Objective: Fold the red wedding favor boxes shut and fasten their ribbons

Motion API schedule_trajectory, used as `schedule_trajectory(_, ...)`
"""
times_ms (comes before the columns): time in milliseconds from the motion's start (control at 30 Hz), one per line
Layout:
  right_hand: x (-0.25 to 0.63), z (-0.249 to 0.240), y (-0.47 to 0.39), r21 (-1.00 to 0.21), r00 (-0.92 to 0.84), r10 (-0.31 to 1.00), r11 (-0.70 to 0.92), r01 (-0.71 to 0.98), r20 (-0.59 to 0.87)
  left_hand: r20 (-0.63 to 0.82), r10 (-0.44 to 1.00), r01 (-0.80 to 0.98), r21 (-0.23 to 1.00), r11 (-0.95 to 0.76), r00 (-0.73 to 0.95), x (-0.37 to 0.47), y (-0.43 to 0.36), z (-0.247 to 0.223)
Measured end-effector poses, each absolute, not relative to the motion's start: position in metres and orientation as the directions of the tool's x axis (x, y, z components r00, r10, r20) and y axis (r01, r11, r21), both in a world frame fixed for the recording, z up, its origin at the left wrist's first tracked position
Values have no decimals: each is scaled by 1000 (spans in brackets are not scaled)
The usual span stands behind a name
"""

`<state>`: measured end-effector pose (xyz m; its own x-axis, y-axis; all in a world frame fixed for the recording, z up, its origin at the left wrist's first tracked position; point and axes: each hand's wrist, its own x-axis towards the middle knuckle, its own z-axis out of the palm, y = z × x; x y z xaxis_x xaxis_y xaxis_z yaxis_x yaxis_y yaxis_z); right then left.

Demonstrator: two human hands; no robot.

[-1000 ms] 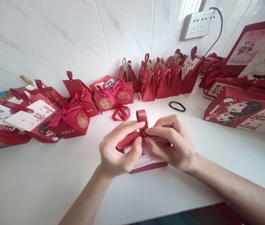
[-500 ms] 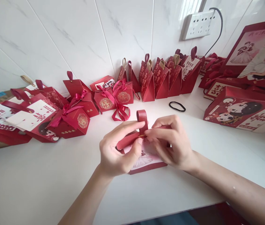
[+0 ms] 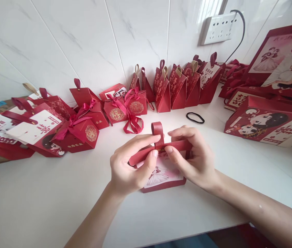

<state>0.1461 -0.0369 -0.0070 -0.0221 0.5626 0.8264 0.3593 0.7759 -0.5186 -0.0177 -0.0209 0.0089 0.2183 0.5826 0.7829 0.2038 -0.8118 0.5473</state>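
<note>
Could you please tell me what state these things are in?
Left hand: holding the pink-fronted box at its top
Right hand: partly curled at that box's top edge
Pink-fronted box: upright
Handle loop: raised
Black band: lying flat, loop open
Triangular boxes: standing in a row
Front ribboned box: bow tied
Power strip: cannot tell whether live

Box [image 3: 162, 177] between left hand [image 3: 132, 165] and right hand [image 3: 194, 158], near front edge of table [image 3: 50, 199]. Band [image 3: 202, 121] behind right hand. Bags [image 3: 163, 93] along back edge; bow boxes [image 3: 78, 139] leftward, carton [image 3: 272, 120] toward right edge. Socket [image 3: 217, 30] on wall [image 3: 146, 24] above.
</note>
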Motion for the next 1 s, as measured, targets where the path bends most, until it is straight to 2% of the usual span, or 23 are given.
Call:
schedule_trajectory(67,146,-8,-38,-563,-5,593,767,307,805,776,591,185,562,-806,219,-18,-21,8)
schedule_trajectory(200,145,-6,-38,-566,-25,592,780,266,805,769,598,178,571,-801,226,-17,-22,9)
schedule_trajectory(367,144,0,-40,-718,-13,735,666,203,678,753,616,224,575,-787,229,-18,-23,12)
schedule_trajectory(533,144,1,-41,-758,3,772,624,187,636,713,660,226,620,-751,237,-19,-25,14)
schedule_trajectory(800,145,7,-37,-917,-40,919,394,64,392,664,728,217,695,-685,172,-17,-28,10)
schedule_trajectory(867,147,9,-36,-913,-95,914,401,73,393,665,726,216,693,-688,176,-17,-28,10)
schedule_trajectory(1000,149,9,-35,-861,-143,860,503,72,490,674,715,203,686,-699,185,-18,-29,11)
